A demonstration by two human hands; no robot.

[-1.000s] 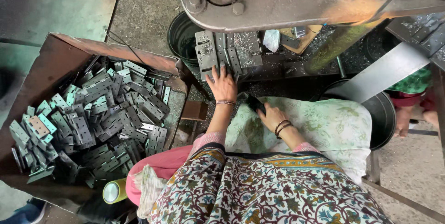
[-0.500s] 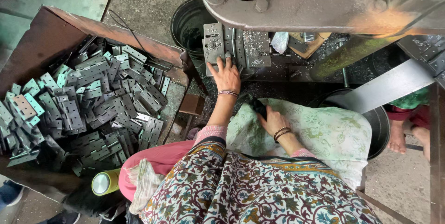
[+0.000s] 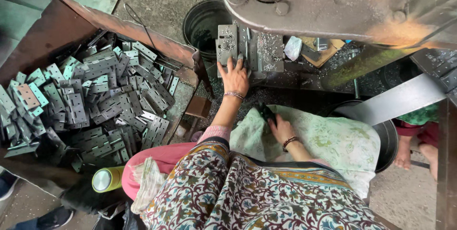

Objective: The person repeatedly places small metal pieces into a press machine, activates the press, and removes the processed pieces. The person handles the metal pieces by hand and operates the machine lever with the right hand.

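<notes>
My left hand (image 3: 234, 75) lies flat, fingers spread, on the lower edge of a grey metal die block (image 3: 227, 44) under the big press head (image 3: 333, 1). A hinge plate (image 3: 269, 51) dusted with shavings sits on the block to its right. My right hand (image 3: 280, 127) rests on a pale green cloth (image 3: 333, 144) over my lap, closed around a small dark metal piece (image 3: 263, 111). Both wrists carry bangles.
A rusty box (image 3: 66, 25) at the left holds several grey-green hinge plates (image 3: 95, 101). A dark bucket (image 3: 202, 23) stands behind the die. A yellow-green can (image 3: 107, 179) lies by my knee. Another person's feet (image 3: 414, 151) show at the right beside a dark round pan (image 3: 385, 135).
My left hand has slid forward onto the die block. The right hand stays on the cloth with the dark piece. The camera has tilted slightly.
</notes>
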